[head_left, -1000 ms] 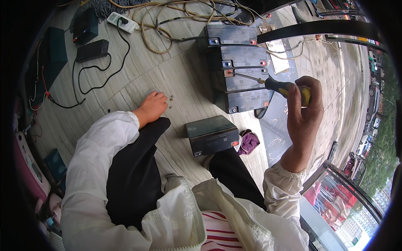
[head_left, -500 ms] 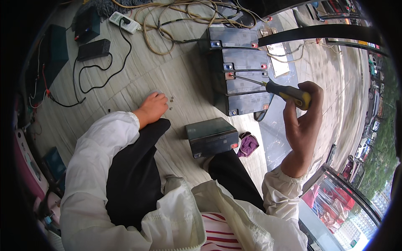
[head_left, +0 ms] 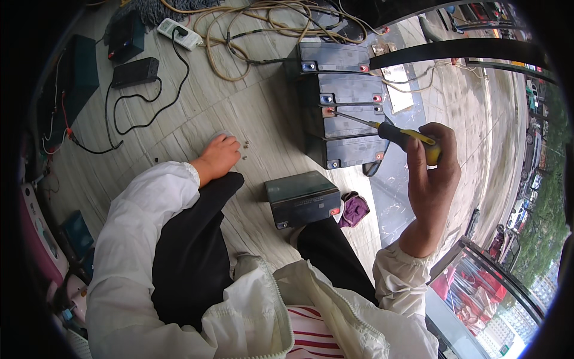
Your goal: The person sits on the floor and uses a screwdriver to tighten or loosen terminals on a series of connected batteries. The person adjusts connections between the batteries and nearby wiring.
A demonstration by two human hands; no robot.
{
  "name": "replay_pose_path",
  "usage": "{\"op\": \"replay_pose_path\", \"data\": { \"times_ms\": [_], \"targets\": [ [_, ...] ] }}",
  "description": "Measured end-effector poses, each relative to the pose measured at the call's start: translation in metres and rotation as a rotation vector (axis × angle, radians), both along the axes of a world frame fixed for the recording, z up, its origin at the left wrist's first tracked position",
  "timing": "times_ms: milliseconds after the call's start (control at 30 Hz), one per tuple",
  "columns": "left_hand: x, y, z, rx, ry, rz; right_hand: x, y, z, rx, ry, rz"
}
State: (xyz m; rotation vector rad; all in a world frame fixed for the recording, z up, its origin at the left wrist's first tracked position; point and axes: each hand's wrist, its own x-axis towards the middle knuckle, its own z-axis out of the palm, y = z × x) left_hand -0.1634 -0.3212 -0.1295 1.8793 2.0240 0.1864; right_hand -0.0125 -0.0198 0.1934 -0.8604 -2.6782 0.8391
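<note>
My right hand [head_left: 431, 149] grips a screwdriver [head_left: 412, 136] by its yellow and dark handle. The thin shaft runs left, its tip at the red terminal of the third black battery [head_left: 353, 121] in a row. More batteries stand against it: two farther [head_left: 344, 87] and one nearer [head_left: 356, 152]. My left hand [head_left: 220, 157] rests low at the floor by my knee, fingers curled; whatever lies under them is hidden. Several small metal fasteners [head_left: 246, 145] lie just right of it. A separate black battery [head_left: 305, 200] stands between my legs.
A purple cloth [head_left: 356, 210] lies beside the separate battery. Far left are a black power adapter [head_left: 136, 73], a white power strip [head_left: 179, 34] and dark green boxes [head_left: 78, 84] with wires. A tan cable [head_left: 239, 45] coils at the back. A black bar [head_left: 460, 52] crosses far right.
The screwdriver's handle has turned in my right hand, showing more of its yellow side, while its tip stays at the same terminal. My left hand has hardly moved.
</note>
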Motion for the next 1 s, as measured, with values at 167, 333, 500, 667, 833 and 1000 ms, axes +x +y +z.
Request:
{"op": "replay_pose_path", "data": {
  "times_ms": [167,333,500,667,833,1000],
  "targets": [
    [-0.001,-0.001,0.000,0.009,-0.007,0.001,0.003,-0.002,-0.003,-0.123,0.143,0.043],
    [0.000,-0.001,-0.001,0.012,-0.011,0.002,0.003,-0.003,-0.005,-0.006,0.084,0.112],
    [0.000,-0.002,-0.003,0.016,-0.001,0.003,0.001,-0.012,-0.009,-0.118,0.170,-0.068],
    [0.000,0.000,-0.001,-0.021,-0.004,-0.006,0.006,0.000,-0.012,0.073,0.216,0.105],
    [0.000,-0.001,0.000,-0.018,-0.003,0.000,0.005,-0.003,-0.003,0.008,-0.042,-0.179],
    [0.000,0.001,0.000,-0.029,-0.001,-0.004,0.002,-0.004,-0.005,0.210,0.193,0.134]
  ]
}}
